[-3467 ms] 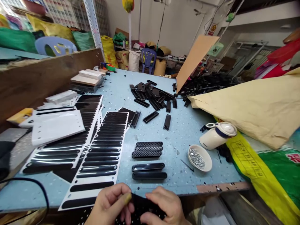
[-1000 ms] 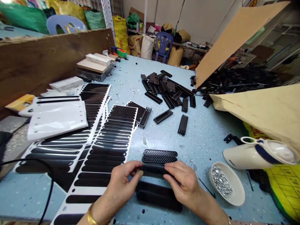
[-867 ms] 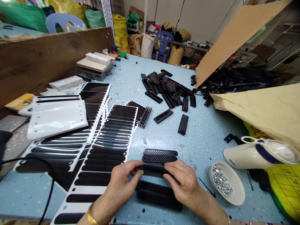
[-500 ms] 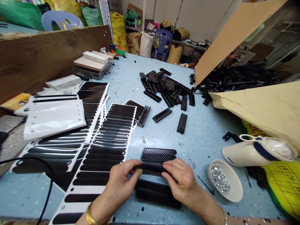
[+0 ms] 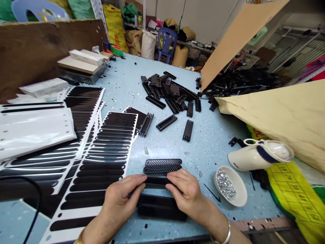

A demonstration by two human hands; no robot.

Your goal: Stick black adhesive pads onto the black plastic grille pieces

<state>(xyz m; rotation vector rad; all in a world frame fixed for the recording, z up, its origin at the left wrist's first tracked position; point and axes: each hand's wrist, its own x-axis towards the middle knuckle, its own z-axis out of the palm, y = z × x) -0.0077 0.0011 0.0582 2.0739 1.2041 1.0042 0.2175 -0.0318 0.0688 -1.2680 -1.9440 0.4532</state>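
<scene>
Running lengthwise from left hand (image 5: 120, 193) to right hand (image 5: 187, 189), the black bar (image 5: 156, 181) is pinched at both ends.

on the yellow sack (image 5: 294, 195) we can read 1#, 2#, 3# and 4# in a printed grid (image 5: 291, 184); lower entries are too small. red letters (image 5: 261, 135) above it and the dark mark (image 5: 236, 165) on the white mug (image 5: 248, 157) stay illegible to us.

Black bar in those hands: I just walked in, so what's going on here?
A person's left hand and right hand hold a black bar by its ends. Beyond it lie two patterned bars; on the near side, two smooth bars. A striped sheet lies left, a bowl of metal bits right.
</scene>
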